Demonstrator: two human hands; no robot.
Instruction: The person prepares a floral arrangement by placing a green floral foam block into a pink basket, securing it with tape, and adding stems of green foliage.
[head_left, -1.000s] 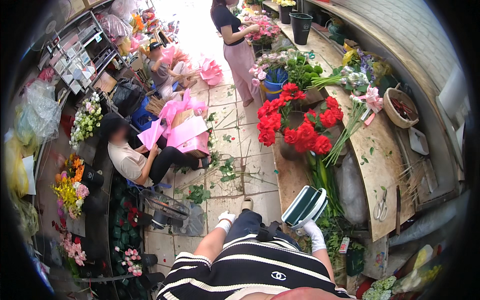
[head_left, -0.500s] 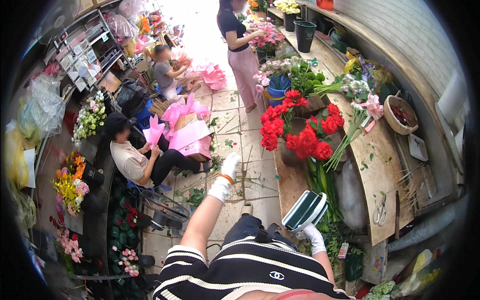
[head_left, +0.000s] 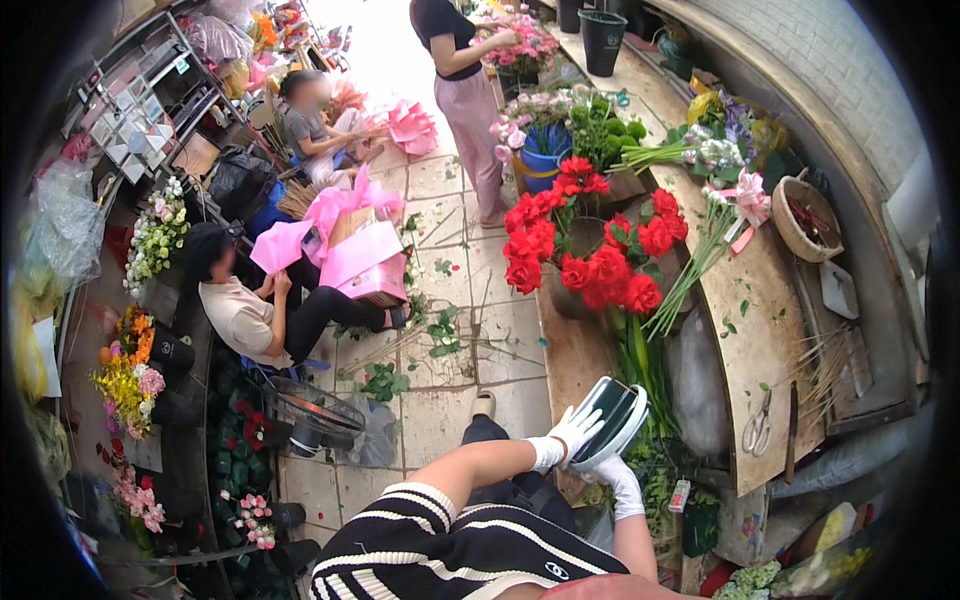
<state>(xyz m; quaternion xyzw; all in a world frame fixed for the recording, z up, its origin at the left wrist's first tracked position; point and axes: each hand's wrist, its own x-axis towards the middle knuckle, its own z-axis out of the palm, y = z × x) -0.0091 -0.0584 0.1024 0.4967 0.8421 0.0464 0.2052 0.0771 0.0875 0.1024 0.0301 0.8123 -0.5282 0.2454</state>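
Note:
In my right hand (head_left: 617, 475), in a white glove, is a small white basket-like holder (head_left: 634, 424) with an arched handle and a dark green block or lining (head_left: 606, 436) inside. That hand grips it from below near its lower end. My left hand (head_left: 577, 432), also white-gloved, reaches across from the left; its fingers are stretched out and apart over the holder's left edge, and touch it or nearly so. Just beyond the holder, red roses (head_left: 606, 279) stand in a dark bucket at the bench, with long green leaves (head_left: 640, 360) below them.
The wooden bench (head_left: 745, 300) curves along the right, bearing scissors (head_left: 758, 424), a wicker basket (head_left: 806, 222) and cut stems. A seated person (head_left: 240, 310) handles pink paper beside a carton (head_left: 365, 265). Another sits behind; one stands (head_left: 465, 130). A fan (head_left: 315, 410) stands near my left.
My left hand has swung right, from above the floor to the holder. The seated person's pink sheet has spread wider. My view has shifted a little.

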